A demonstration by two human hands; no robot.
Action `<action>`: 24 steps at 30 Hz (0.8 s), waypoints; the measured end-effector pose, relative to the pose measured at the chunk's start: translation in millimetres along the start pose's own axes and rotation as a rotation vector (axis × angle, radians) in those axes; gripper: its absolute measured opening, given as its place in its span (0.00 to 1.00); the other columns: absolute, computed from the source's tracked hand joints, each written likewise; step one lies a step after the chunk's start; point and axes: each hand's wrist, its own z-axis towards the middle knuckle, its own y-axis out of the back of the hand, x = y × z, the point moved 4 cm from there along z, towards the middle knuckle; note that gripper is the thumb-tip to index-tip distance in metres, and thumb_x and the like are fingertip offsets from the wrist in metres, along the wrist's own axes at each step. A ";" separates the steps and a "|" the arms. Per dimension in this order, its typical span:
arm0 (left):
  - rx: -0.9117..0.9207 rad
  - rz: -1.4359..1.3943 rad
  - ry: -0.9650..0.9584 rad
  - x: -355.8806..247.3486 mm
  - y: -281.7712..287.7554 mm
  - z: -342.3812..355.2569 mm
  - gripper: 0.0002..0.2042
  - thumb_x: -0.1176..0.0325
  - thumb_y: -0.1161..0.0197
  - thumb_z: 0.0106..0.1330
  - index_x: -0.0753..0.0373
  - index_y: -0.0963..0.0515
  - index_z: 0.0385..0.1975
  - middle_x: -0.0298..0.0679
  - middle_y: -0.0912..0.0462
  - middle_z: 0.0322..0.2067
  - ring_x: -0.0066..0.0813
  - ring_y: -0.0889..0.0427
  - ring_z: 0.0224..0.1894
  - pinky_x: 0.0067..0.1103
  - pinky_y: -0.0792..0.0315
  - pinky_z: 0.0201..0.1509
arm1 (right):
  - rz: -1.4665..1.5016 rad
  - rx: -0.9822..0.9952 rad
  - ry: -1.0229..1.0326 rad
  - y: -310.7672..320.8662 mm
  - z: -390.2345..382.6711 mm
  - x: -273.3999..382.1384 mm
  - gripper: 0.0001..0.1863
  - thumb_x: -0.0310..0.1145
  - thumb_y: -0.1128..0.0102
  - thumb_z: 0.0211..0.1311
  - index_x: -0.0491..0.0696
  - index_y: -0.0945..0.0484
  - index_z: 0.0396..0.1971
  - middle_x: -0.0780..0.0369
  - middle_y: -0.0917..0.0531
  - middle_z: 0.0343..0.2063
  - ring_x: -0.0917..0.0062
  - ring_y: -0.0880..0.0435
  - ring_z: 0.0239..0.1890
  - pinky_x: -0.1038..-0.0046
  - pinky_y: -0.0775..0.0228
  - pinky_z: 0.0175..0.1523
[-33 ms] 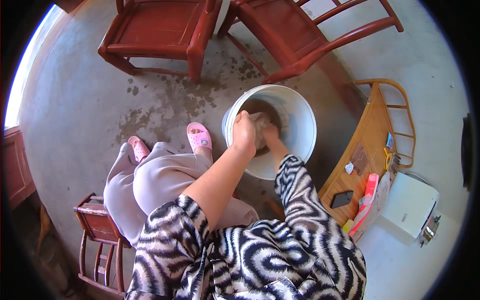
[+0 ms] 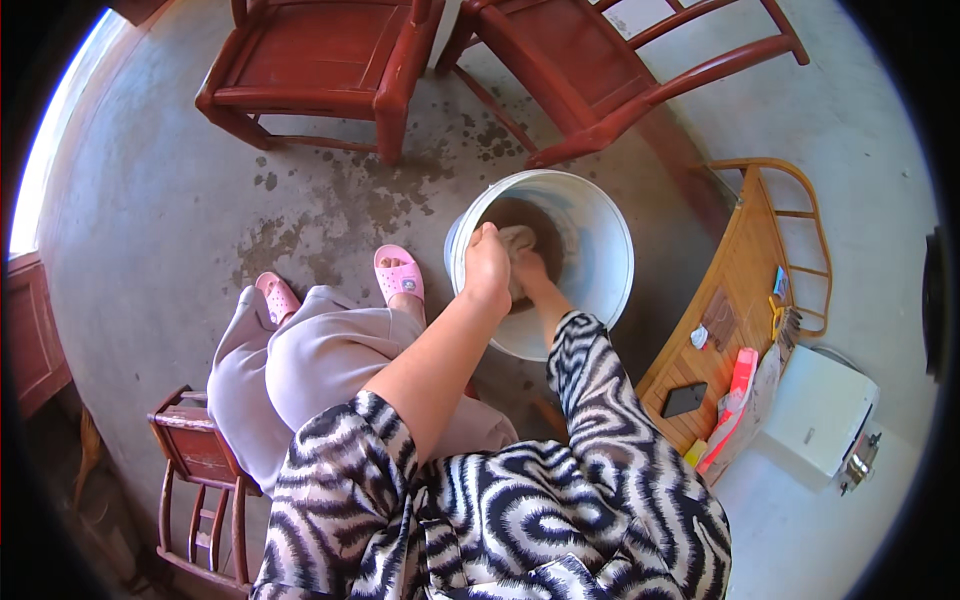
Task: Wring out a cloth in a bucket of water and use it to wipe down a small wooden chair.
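Observation:
A white bucket (image 2: 602,255) stands on the floor in front of me, with murky brown water (image 2: 545,225) in its bottom. Inside it a pale wet cloth (image 2: 518,238) is bunched up, partly hidden by my hands. My left hand (image 2: 488,265) is closed on the cloth by the bucket's left wall, its thumb uppermost. Lower and to the right, my right hand (image 2: 532,270) reaches in and presses its fingers round the same cloth; those fingertips are hard to make out.
Two red wooden chairs (image 2: 310,55) stand beyond the bucket. At right, a wooden bench (image 2: 745,240) carries a black phone (image 2: 684,400) and small packages, beside a white box (image 2: 815,415). A small wooden chair (image 2: 205,440) is at left. Wet patches (image 2: 380,200) mark the floor.
My right hand has shifted slightly left toward my left hand, and less of the cloth shows between them. The left hand and the bucket have barely moved.

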 end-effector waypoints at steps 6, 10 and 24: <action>-0.070 0.016 -0.017 0.7 20.9 10.1 0.18 0.58 0.52 0.67 0.60 0.31 0.52 0.34 0.31 0.43 0.25 0.36 0.48 0.21 0.44 0.56 | 0.400 0.562 -0.366 29.3 21.3 27.3 0.14 0.36 0.44 0.51 0.44 0.21 0.35 0.53 0.18 0.35 0.60 0.20 0.39 0.64 0.29 0.42; -0.123 0.104 0.033 11.5 28.3 25.1 0.15 0.58 0.53 0.68 0.60 0.29 0.46 0.35 0.31 0.36 0.25 0.33 0.39 0.22 0.39 0.46 | 1.014 0.415 -0.468 41.6 21.6 21.3 0.10 0.34 0.44 0.54 0.44 0.21 0.33 0.61 0.19 0.29 0.74 0.21 0.32 0.69 0.29 0.37; 0.040 0.154 0.295 40.1 22.9 41.2 0.23 0.45 0.54 0.66 0.60 0.30 0.43 0.40 0.26 0.35 0.34 0.26 0.32 0.33 0.31 0.36 | 2.164 0.361 -0.347 305.5 -24.6 53.1 0.06 0.33 0.52 0.64 0.47 0.29 0.31 0.67 0.24 0.28 0.83 0.25 0.30 0.82 0.34 0.36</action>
